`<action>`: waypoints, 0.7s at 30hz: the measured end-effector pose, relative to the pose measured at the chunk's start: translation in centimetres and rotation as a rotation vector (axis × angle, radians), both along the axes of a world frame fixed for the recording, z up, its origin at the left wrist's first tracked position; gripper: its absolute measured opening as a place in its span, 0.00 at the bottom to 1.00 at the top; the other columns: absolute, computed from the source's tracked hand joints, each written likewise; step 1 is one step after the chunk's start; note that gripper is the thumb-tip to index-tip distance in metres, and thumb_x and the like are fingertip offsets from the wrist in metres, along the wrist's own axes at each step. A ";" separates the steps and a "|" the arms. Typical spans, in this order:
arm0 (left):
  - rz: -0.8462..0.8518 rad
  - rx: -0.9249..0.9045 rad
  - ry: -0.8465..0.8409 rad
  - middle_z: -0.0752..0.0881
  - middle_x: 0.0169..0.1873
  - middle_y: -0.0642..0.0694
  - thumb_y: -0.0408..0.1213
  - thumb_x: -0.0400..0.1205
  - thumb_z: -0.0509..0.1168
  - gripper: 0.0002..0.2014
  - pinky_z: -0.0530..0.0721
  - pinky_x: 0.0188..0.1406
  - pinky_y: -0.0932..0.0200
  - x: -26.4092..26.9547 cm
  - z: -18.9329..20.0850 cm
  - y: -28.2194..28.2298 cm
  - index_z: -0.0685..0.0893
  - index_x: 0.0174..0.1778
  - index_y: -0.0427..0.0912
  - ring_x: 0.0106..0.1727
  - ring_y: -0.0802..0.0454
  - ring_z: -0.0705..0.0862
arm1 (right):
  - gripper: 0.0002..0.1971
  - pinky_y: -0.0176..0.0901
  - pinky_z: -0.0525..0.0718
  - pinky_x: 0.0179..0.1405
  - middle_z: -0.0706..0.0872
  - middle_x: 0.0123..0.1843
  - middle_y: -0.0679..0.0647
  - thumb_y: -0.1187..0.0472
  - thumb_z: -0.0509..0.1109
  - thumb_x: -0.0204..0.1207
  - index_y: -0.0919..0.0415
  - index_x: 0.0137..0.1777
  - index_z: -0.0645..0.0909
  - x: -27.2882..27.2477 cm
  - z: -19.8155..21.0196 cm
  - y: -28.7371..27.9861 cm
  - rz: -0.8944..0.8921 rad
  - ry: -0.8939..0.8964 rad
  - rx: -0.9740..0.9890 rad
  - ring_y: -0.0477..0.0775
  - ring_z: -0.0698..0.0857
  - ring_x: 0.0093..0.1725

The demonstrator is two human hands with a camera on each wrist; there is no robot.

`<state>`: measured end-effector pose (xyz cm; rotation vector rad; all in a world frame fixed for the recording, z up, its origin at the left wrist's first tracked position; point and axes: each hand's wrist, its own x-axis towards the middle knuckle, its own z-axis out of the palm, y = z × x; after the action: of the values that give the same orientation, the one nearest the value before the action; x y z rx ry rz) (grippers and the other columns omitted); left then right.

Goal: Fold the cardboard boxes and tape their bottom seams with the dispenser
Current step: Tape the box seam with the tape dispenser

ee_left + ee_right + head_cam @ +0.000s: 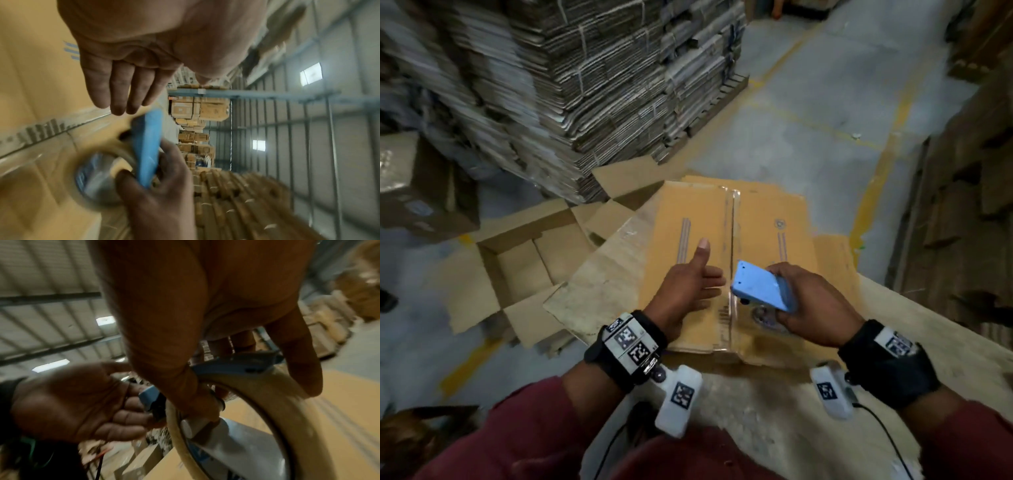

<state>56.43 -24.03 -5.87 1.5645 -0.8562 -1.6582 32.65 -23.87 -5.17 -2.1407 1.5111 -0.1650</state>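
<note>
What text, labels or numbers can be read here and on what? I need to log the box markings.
No text reads clearly.
Cardboard box: blue stripes, a round mark and a barcode-like print near the taped seam, all too blurred.
Wrist bands: black-and-white square code markers, no words.
Tape roll in the blue dispenser: blue print, unreadable.

The tape dispenser (763, 286) is light blue, its tape roll (267, 402) pale tan (clear, perhaps; the view is blurred). The cardboard box (756, 219) is yellow-brown with faint printed stripes. Wrist bands (633, 346) carry black-and-white square codes; sleeves (524, 438) are maroon. The floor (825, 102) is grey with yellow lines.
</note>
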 end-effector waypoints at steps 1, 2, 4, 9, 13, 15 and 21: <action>0.014 0.061 0.055 0.95 0.50 0.45 0.73 0.82 0.57 0.38 0.88 0.60 0.45 1.0 0.3 0.3 0.92 0.57 0.40 0.52 0.47 0.92 | 0.35 0.56 0.85 0.48 0.83 0.61 0.50 0.34 0.65 0.63 0.44 0.72 0.71 1.8 -0.2 0.0 0.025 0.088 -0.032 0.59 0.83 0.58; 0.022 0.104 0.096 0.95 0.50 0.44 0.74 0.81 0.57 0.39 0.89 0.60 0.46 2.0 0.4 0.7 0.91 0.59 0.39 0.50 0.48 0.93 | 0.33 0.57 0.86 0.46 0.81 0.61 0.49 0.39 0.69 0.66 0.43 0.73 0.70 3.4 -0.8 0.1 0.058 0.171 -0.072 0.60 0.82 0.59; 0.053 0.151 0.146 0.94 0.53 0.42 0.72 0.82 0.60 0.38 0.90 0.59 0.49 4.0 0.1 1.6 0.90 0.61 0.39 0.50 0.49 0.93 | 0.34 0.54 0.84 0.40 0.80 0.62 0.49 0.48 0.75 0.69 0.43 0.76 0.68 6.1 -1.6 0.4 0.117 0.292 -0.128 0.60 0.81 0.60; 0.216 0.223 0.291 0.94 0.55 0.40 0.60 0.87 0.63 0.28 0.89 0.59 0.47 9.4 -2.3 4.0 0.90 0.62 0.37 0.59 0.44 0.92 | 0.36 0.57 0.85 0.47 0.81 0.63 0.46 0.49 0.75 0.65 0.39 0.74 0.68 10.4 -3.2 0.3 0.217 0.114 0.007 0.59 0.83 0.60; 0.363 0.351 0.516 0.93 0.51 0.40 0.49 0.87 0.66 0.19 0.90 0.50 0.49 12.7 -3.6 5.4 0.90 0.56 0.35 0.45 0.46 0.92 | 0.33 0.48 0.84 0.54 0.84 0.63 0.38 0.38 0.74 0.64 0.43 0.70 0.77 13.0 -2.8 0.2 0.218 -0.205 0.166 0.44 0.85 0.60; 0.412 0.359 0.510 0.93 0.46 0.40 0.41 0.86 0.69 0.11 0.90 0.44 0.53 13.1 -4.1 6.0 0.91 0.53 0.36 0.40 0.47 0.92 | 0.32 0.42 0.83 0.55 0.84 0.63 0.37 0.40 0.76 0.64 0.43 0.70 0.77 14.1 -2.9 0.3 0.237 -0.250 0.173 0.40 0.84 0.61; 0.563 0.277 0.327 0.93 0.37 0.37 0.23 0.83 0.68 0.06 0.89 0.27 0.60 13.3 -5.8 7.1 0.91 0.47 0.31 0.31 0.47 0.91 | 0.33 0.51 0.86 0.51 0.84 0.60 0.34 0.43 0.79 0.67 0.35 0.72 0.71 16.5 -3.4 0.6 0.343 -0.092 0.100 0.43 0.86 0.55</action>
<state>69.70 -16.98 -11.63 1.4716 -0.0022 -1.5801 49.11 -23.27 -8.61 -2.2396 1.0586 -0.0642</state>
